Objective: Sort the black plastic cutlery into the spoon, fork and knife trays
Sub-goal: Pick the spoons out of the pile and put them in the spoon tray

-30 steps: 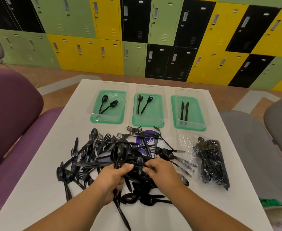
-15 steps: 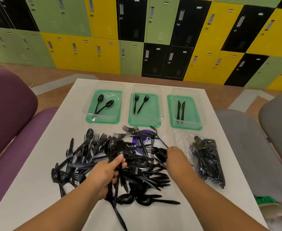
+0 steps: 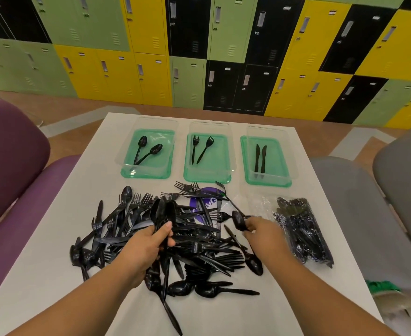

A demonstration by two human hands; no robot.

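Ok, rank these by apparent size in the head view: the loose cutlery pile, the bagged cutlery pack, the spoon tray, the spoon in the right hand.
1. loose cutlery pile
2. bagged cutlery pack and spoon tray: they look about alike, and the pack lies nearer the camera, so unranked
3. spoon pinched in the right hand

- The pile (image 3: 199, 241) of loose black cutlery lies tangled in front of you on the counter (image 3: 54, 275), with handles pointing every way.
- Your left hand (image 3: 146, 248) grips a spoon bunch (image 3: 165, 212) by the handles over the pile's middle, bowls pointing away from you.
- Your right hand (image 3: 262, 235) pinches a single spoon (image 3: 238, 220) at the pile's right edge.
- The spoon tray (image 3: 127, 174), far left, is green with clear walls and holds two spoons (image 3: 148, 154) that meet at the handle ends.
- The fork tray (image 3: 187, 175), in the middle, holds two forks (image 3: 201, 151), tines away from you.
- The knife tray (image 3: 245, 166), on the right, holds two knives (image 3: 260, 158) side by side.
- A clear bag (image 3: 301, 231) of more black cutlery lies right of the pile.
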